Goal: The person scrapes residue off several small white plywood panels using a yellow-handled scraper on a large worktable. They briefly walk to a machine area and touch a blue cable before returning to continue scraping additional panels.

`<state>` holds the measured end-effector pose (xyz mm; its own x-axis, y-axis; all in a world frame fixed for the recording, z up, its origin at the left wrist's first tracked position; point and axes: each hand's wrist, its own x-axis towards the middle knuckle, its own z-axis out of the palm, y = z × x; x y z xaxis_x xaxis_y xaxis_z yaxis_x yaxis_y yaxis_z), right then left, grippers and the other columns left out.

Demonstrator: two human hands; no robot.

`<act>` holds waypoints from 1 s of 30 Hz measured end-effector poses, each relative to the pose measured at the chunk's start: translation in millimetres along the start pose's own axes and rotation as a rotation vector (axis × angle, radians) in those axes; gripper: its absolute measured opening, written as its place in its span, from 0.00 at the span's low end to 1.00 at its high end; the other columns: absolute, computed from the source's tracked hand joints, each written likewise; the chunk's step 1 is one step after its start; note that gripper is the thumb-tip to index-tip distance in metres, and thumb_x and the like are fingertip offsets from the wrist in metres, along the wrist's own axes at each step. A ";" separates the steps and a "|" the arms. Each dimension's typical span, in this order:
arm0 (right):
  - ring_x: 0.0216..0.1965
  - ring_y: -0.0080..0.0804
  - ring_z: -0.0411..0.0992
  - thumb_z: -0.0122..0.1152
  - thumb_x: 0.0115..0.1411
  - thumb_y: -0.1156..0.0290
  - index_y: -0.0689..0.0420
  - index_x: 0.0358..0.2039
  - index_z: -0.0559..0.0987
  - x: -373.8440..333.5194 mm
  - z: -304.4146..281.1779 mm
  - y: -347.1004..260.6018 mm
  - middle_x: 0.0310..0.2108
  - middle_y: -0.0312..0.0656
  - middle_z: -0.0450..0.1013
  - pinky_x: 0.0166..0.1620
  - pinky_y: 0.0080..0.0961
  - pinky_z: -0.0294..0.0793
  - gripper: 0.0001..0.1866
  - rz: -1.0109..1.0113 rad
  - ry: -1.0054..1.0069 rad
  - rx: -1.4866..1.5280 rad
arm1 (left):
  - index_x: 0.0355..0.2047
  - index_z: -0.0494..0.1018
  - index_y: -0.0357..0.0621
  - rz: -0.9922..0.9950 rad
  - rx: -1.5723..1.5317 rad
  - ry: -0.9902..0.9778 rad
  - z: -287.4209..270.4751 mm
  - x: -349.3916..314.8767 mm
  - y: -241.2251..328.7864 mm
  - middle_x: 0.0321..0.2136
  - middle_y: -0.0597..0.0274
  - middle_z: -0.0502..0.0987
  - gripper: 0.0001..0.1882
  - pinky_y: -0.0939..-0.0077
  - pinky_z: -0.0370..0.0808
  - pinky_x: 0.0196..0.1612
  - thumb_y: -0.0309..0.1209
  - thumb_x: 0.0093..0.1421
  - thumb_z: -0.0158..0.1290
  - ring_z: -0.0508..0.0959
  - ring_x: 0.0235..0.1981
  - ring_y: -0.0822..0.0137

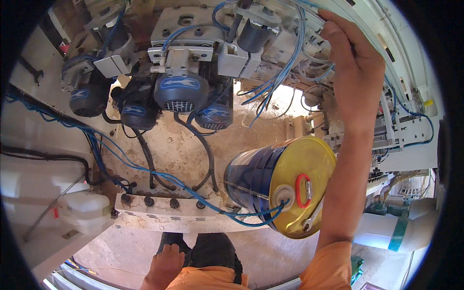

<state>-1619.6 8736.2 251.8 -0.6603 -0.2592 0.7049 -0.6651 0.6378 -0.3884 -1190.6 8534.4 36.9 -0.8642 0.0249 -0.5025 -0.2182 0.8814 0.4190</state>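
My right hand (357,67) is raised at the upper right, its fingers bent against the pale metal rail (386,53) of a machine; the far side of its grip is hidden. Down by my dark trousers, my left hand (166,263) has its fingers curled in, and its palm is out of sight. Beside my right forearm stands a tilted-looking dark blue drum (251,179) with a yellow lid (295,159). On the lid are a red-and-silver carabiner (303,191) and a metal wrench (313,216). Blue hoses (256,220) enter its round opening.
Several black electric motors (181,92) hang from the machine ahead, with cables dropping below them. A pale beam with dark knobs (164,205) crosses in front of me. A white plastic container (84,210) sits at the left, and a white duct with a green band (394,232) runs at the right.
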 end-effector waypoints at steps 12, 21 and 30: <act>0.32 0.16 0.68 0.56 0.73 0.56 0.53 0.52 0.85 23.4 13.7 45.9 0.31 0.33 0.77 0.37 0.16 0.67 0.19 0.099 0.087 0.108 | 0.36 0.67 0.42 0.022 0.001 -0.025 0.6 8.6 -0.5 0.30 0.51 0.75 0.13 0.59 0.82 0.25 0.38 0.66 0.54 0.80 0.24 0.51; 0.27 0.47 0.73 0.57 0.66 0.38 0.66 0.29 0.78 84.8 43.9 81.8 0.22 0.53 0.74 0.36 0.43 0.72 0.36 0.091 0.242 -0.116 | 0.36 0.67 0.42 0.019 0.049 -0.015 -0.4 7.6 -3.5 0.29 0.53 0.74 0.13 0.60 0.82 0.25 0.38 0.65 0.55 0.80 0.25 0.52; 0.29 0.53 0.76 0.60 0.62 0.35 0.69 0.25 0.80 150.5 70.3 97.6 0.23 0.59 0.75 0.38 0.46 0.73 0.39 0.128 0.239 -0.294 | 0.35 0.68 0.43 0.042 0.107 -0.033 7.9 7.7 -6.6 0.30 0.54 0.74 0.13 0.62 0.82 0.25 0.39 0.65 0.56 0.81 0.27 0.55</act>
<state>-1808.4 8708.5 278.2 -0.6085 -0.0108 0.7935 -0.4317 0.8435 -0.3197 -1192.2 8532.5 24.3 -0.8559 0.0767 -0.5114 -0.1311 0.9245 0.3580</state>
